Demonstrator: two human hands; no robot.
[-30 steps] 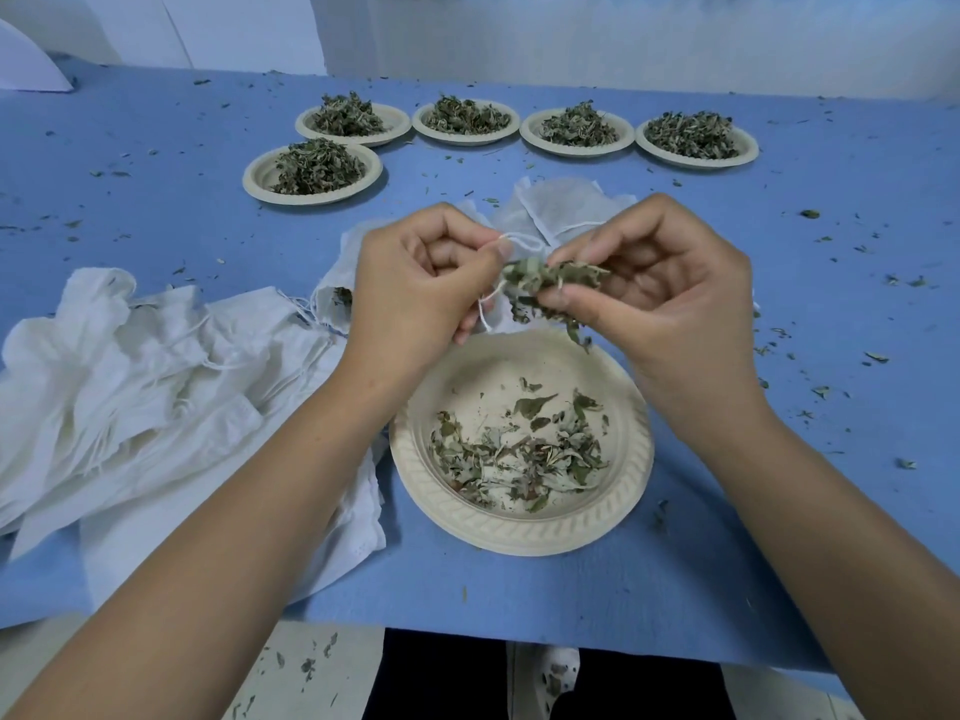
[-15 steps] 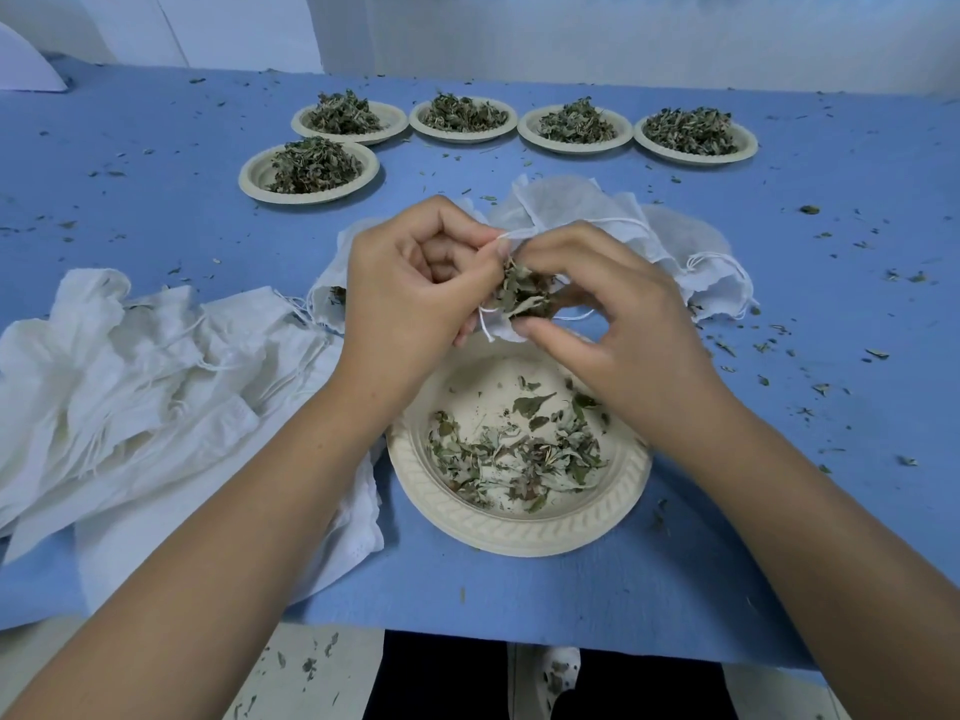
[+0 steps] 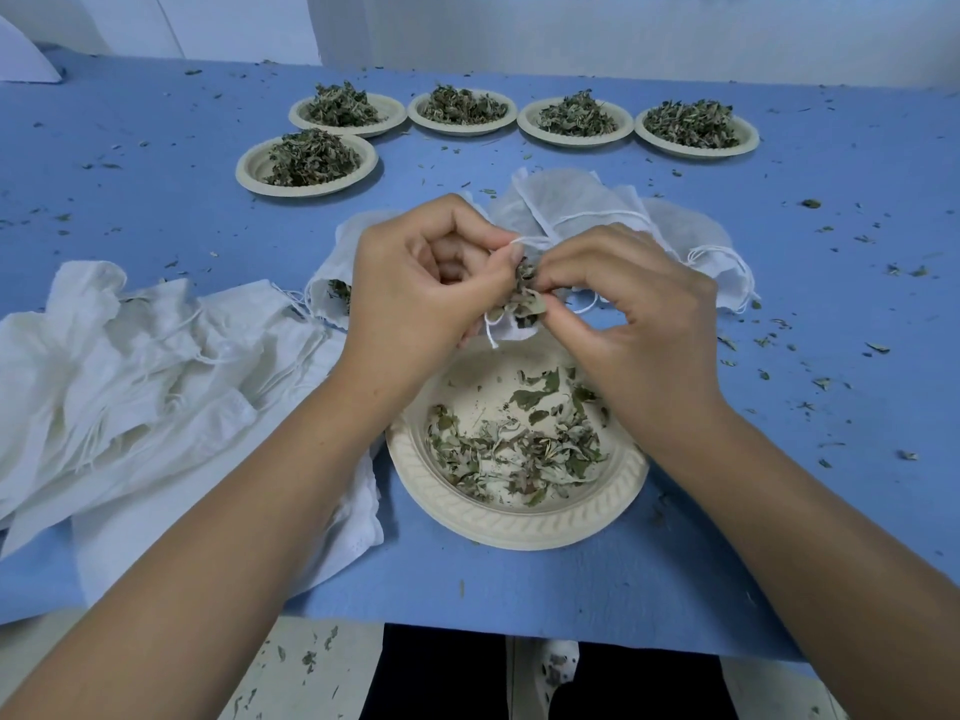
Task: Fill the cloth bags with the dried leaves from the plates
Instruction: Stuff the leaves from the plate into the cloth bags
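My left hand (image 3: 415,283) grips the mouth of a small white cloth bag (image 3: 511,330) above the near plate (image 3: 519,519). My right hand (image 3: 628,298) pinches a clump of dried leaves (image 3: 524,296) at that bag's opening. Most of the bag is hidden behind my fingers; a drawstring end hangs below it. The near plate holds a thin scatter of dried leaves (image 3: 519,449). Another bag with leaves showing at its mouth (image 3: 332,293) lies just left of my left hand.
A heap of empty white cloth bags (image 3: 140,366) lies at the left. More bags (image 3: 623,210) lie behind my hands. Several plates piled with dried leaves (image 3: 306,163) stand in a row at the back. Leaf crumbs dot the blue table (image 3: 831,304).
My right hand brought the clump of leaves left to the bag's mouth and curled in closer to my left hand. The left hand has stayed in place.
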